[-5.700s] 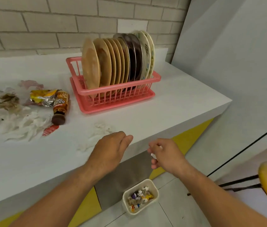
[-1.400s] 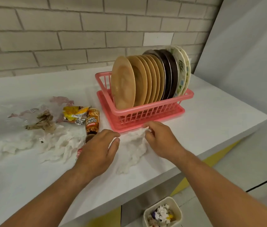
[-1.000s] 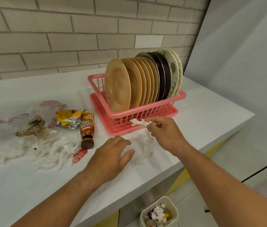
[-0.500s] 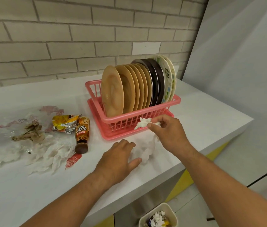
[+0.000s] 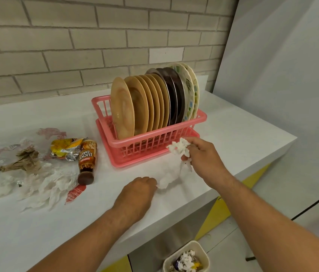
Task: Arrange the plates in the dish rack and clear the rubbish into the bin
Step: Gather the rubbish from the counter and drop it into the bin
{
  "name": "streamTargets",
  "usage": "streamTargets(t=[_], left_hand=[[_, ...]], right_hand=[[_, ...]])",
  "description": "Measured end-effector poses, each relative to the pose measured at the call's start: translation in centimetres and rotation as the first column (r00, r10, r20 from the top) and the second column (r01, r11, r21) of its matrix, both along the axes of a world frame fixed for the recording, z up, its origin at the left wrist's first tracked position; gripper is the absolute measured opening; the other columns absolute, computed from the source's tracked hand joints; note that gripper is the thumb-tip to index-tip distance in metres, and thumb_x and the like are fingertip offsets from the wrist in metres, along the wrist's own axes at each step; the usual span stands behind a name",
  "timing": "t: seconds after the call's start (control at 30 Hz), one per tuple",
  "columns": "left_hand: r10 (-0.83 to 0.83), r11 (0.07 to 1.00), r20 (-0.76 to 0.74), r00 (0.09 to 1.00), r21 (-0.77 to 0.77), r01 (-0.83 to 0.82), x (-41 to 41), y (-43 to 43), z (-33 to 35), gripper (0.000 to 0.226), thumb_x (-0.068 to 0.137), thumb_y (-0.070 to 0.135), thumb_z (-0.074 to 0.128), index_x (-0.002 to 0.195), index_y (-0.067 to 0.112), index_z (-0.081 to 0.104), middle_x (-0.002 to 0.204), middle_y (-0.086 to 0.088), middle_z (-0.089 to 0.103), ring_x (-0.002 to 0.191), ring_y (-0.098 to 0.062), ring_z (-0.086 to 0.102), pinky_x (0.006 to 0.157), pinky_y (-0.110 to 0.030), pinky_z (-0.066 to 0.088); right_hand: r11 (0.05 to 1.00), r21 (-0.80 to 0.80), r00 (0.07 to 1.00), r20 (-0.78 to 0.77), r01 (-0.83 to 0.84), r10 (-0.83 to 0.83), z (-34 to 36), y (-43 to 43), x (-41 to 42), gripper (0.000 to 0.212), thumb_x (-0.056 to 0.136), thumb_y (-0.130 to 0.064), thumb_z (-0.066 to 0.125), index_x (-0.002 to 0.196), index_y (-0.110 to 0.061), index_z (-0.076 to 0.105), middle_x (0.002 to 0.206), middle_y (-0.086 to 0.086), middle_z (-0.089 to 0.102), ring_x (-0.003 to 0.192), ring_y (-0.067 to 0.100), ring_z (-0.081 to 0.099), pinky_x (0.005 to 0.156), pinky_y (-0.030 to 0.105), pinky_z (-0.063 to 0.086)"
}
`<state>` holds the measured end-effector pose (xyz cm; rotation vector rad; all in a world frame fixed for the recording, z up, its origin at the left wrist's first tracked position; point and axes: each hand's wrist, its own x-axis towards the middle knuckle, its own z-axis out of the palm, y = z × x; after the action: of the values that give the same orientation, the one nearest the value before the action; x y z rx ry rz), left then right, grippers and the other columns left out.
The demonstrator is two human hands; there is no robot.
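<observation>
While the right hand (image 5: 201,154) hangs above the counter (image 5: 242,138), its thumb and curled fingers pinch the bunched end of a white tissue (image 5: 179,147). The rest of the sheet trails down from under that hand and lies along the counter toward the left hand (image 5: 137,195).

Left hand: knuckles up, fingers curled under, tips at the tissue's other end. Whether they pinch it or only press it down I cannot tell, because the fingers hide the contact.

A pink dish rack (image 5: 145,146) sits just beyond the right hand, its front wall close behind the raised wad. Plates (image 5: 148,107) stand on edge in it in a tight row: tan ones toward the left-hand side, then dark brown, then pale patterned ones at the right end.

More rubbish lies on the counter out past the left hand, on its outer side:
- a brown bottle (image 5: 87,160) on its side, cap toward the person
- a crumpled yellow-and-silver foil wrapper (image 5: 66,148) touching the bottle's upper end
- a red scrap (image 5: 75,193) just beside the cap
- shredded white paper (image 5: 45,185) spread further out
- a wad of brown paper (image 5: 23,161) beyond that
- thin plastic film (image 5: 50,132) with pink print, farthest back

The bin (image 5: 205,254) stands on the floor below the counter edge, under the right forearm. It is cream and holds white and coloured scraps.
</observation>
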<state>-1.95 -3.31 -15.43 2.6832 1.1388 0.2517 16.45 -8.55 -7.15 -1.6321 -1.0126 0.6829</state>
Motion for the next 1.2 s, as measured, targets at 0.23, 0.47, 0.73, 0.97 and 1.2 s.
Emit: streamTargets(t=[0.23, 0.47, 0.73, 0.97, 1.2], left_hand=[[0.098, 0.990, 0.094, 0.991, -0.115, -0.087, -3.0, 1.4, 0.6, 0.042, 0.100, 0.018, 0.037, 0.136, 0.038, 0.044, 0.124, 0.005, 0.052, 0.115, -0.018, 0.052, 0.097, -0.025, 0.040], [0.213, 0.974, 0.271, 0.939, -0.138, -0.181, -4.0, 1.5, 1.2, 0.022, 0.095, 0.044, 0.036, 0.091, 0.027, 0.050, 0.093, 0.010, 0.046, 0.084, -0.008, 0.052, 0.068, -0.021, 0.039], [0.331, 0.934, 0.158, 0.930, -0.194, -0.299, -4.4, 1.9, 1.6, 0.026, 0.100, 0.021, 0.038, 0.123, 0.025, 0.049, 0.107, 0.002, 0.063, 0.103, -0.019, 0.060, 0.087, -0.028, 0.047], [0.289, 0.955, 0.250, 0.924, -0.146, -0.259, -5.3, 2.3, 1.3, 0.023, 0.096, 0.010, 0.041, 0.092, 0.020, 0.061, 0.097, 0.004, 0.055, 0.088, -0.011, 0.051, 0.076, -0.020, 0.040], [0.295, 0.951, 0.315, 0.902, -0.006, -0.309, -6.4, 1.7, 1.5, 0.033, 0.100, 0.028, 0.040, 0.071, 0.017, 0.052, 0.064, 0.005, 0.049, 0.063, -0.015, 0.050, 0.055, -0.025, 0.034]], right_hand=[[0.996, -0.001, 0.992, -0.079, 0.094, -0.094, -0.6, 0.3, 1.5, 0.026, 0.095, -0.010, 0.045, 0.084, -0.022, 0.067, 0.092, -0.001, 0.068, 0.086, 0.021, 0.066, 0.069, 0.037, 0.059], [0.998, -0.024, 0.998, -0.010, 0.057, -0.057, -1.6, 0.5, 1.5, 0.033, 0.095, 0.001, 0.039, 0.084, -0.018, 0.064, 0.092, 0.000, 0.063, 0.083, 0.018, 0.061, 0.066, 0.033, 0.059], [0.994, -0.083, 0.976, 0.210, 0.076, -0.057, -2.4, 0.4, 1.5, 0.033, 0.090, -0.005, 0.036, 0.061, -0.016, 0.049, 0.056, -0.007, 0.045, 0.053, 0.011, 0.039, 0.050, 0.026, 0.030], [0.992, -0.121, 0.970, 0.244, 0.046, -0.015, -2.8, -0.7, 1.8, 0.038, 0.087, -0.002, 0.035, 0.056, -0.020, 0.046, 0.054, -0.011, 0.046, 0.056, 0.012, 0.042, 0.054, 0.025, 0.033], [0.978, -0.209, 0.946, 0.319, 0.015, 0.054, -3.3, -0.7, 0.7, 0.040, 0.081, -0.042, 0.069, 0.062, -0.016, 0.046, 0.056, -0.006, 0.050, 0.052, 0.014, 0.051, 0.049, 0.027, 0.041]])
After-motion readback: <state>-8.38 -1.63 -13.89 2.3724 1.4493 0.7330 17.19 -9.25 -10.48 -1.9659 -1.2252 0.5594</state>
